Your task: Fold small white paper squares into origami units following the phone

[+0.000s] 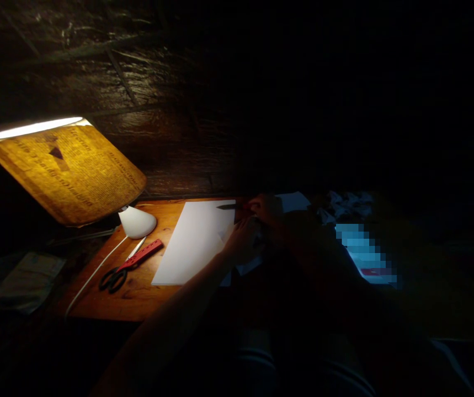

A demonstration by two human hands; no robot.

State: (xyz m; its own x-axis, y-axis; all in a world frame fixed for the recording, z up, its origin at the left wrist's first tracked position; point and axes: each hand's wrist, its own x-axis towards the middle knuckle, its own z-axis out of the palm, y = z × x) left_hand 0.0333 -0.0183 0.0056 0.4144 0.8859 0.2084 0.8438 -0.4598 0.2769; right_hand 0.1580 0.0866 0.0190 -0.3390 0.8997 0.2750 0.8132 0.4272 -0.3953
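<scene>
My left hand is at the middle of the desk, its fingers closed on a small piece of white paper. Close beside it, my right hand is closed around a red-handled tool with a dark pointed blade; shadow hides whether it is a knife or scissors. That blade points left, above a large white sheet lying flat under my left forearm. To the left lie black-handled scissors with a red strip with holes over or along the blades.
A lit lamp with a printed shade and white base stands at the left, its cord crossing the wooden desk. A slim white stick, another paper, crumpled pieces and a glowing screen lie around.
</scene>
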